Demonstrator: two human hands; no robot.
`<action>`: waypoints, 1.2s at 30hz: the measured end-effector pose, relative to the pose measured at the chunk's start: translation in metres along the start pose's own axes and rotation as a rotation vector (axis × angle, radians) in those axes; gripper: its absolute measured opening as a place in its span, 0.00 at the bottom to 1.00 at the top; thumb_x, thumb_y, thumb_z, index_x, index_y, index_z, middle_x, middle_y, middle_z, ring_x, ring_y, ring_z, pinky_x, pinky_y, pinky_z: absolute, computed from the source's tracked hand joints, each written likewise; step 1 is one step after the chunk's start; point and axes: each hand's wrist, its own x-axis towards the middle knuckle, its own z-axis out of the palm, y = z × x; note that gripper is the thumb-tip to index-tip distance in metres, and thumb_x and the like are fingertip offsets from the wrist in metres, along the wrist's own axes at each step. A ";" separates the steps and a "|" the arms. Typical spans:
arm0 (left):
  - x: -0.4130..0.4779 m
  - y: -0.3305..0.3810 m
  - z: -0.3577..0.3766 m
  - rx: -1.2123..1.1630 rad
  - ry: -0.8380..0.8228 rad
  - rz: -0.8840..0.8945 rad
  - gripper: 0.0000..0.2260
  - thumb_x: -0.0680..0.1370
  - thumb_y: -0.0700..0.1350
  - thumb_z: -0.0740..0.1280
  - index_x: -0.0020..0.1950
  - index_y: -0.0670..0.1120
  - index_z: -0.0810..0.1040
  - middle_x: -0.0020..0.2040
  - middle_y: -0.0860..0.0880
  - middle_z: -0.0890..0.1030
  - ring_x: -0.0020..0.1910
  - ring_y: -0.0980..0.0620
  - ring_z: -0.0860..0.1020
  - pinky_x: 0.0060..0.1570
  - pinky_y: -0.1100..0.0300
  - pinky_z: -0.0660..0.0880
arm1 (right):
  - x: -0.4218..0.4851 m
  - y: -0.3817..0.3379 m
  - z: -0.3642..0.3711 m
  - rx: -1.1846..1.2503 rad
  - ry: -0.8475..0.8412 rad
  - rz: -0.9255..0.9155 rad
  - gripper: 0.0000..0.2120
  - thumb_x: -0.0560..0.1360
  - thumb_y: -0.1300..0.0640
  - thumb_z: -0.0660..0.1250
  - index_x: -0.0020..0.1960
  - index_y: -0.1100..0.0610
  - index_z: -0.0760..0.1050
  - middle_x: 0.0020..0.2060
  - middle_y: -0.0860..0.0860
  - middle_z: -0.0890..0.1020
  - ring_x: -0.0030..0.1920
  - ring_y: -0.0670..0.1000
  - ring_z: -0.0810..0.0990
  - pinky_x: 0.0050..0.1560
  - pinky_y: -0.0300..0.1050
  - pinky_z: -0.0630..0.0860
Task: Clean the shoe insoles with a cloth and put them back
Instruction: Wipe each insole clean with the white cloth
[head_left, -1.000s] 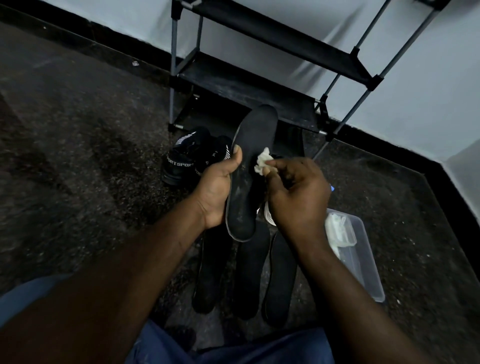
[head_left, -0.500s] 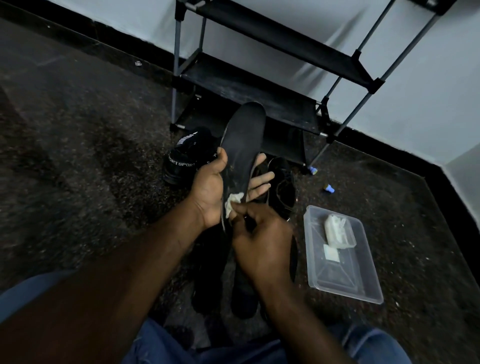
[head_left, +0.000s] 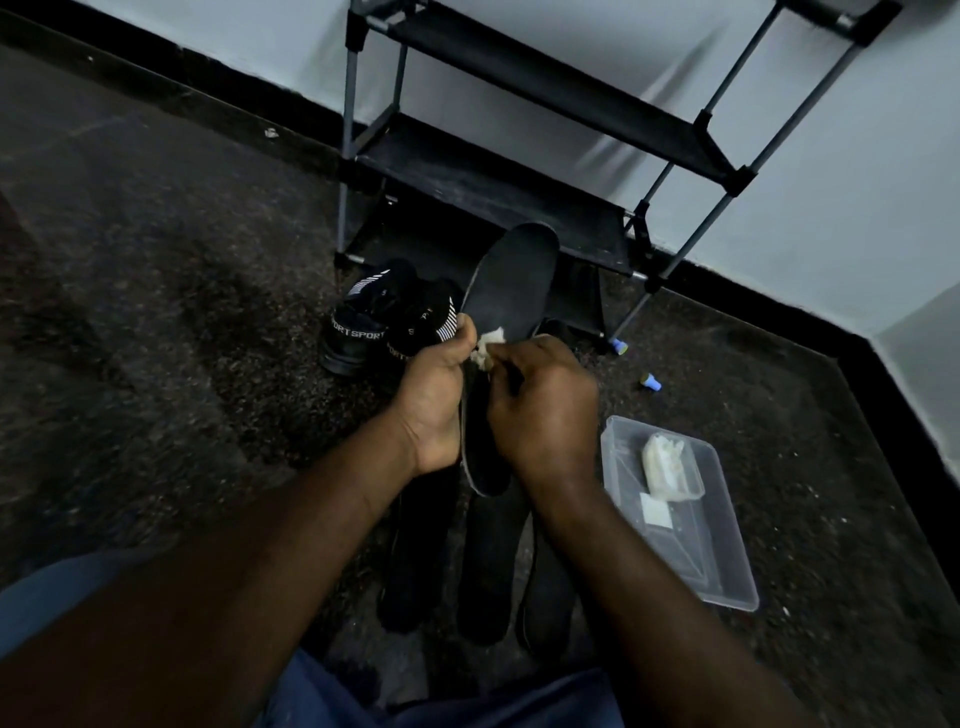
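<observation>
Gripping firm, our left hand (head_left: 434, 410) curls round the edge of the black insole (head_left: 511, 280) and holds it upright before the shoe rack (head_left: 493, 192). Our right hand (head_left: 545, 410) pinches a crumpled white cloth (head_left: 488, 345) against its smooth face, hiding the insole's middle and most of the cloth. Three more dark insoles (head_left: 491, 561) lie flat on the speckled floor (head_left: 156, 312), their tops lost behind our wrists. Black knit shoes (head_left: 358, 332) show only partial lettering. A clear plastic tray (head_left: 727, 561) holds whitish wads, hard to make out.
</observation>
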 end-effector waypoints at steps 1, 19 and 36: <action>0.000 0.000 0.001 0.000 0.019 0.005 0.31 0.84 0.65 0.53 0.75 0.44 0.75 0.67 0.41 0.81 0.64 0.44 0.80 0.63 0.51 0.76 | 0.010 0.005 -0.002 -0.025 0.026 -0.004 0.10 0.72 0.63 0.70 0.50 0.55 0.86 0.43 0.54 0.84 0.43 0.56 0.83 0.46 0.44 0.75; 0.000 0.003 -0.002 -0.025 -0.011 0.078 0.35 0.83 0.68 0.53 0.79 0.43 0.65 0.70 0.38 0.78 0.71 0.38 0.76 0.73 0.44 0.69 | -0.031 -0.019 0.003 0.205 -0.081 0.068 0.14 0.74 0.64 0.70 0.56 0.54 0.87 0.48 0.51 0.85 0.48 0.49 0.83 0.53 0.39 0.78; -0.008 -0.005 0.011 0.038 0.021 0.088 0.28 0.85 0.62 0.53 0.71 0.43 0.77 0.67 0.40 0.80 0.63 0.43 0.80 0.67 0.49 0.73 | 0.041 0.008 -0.003 -0.047 0.012 0.131 0.11 0.73 0.57 0.68 0.50 0.53 0.88 0.46 0.53 0.83 0.44 0.57 0.83 0.47 0.45 0.78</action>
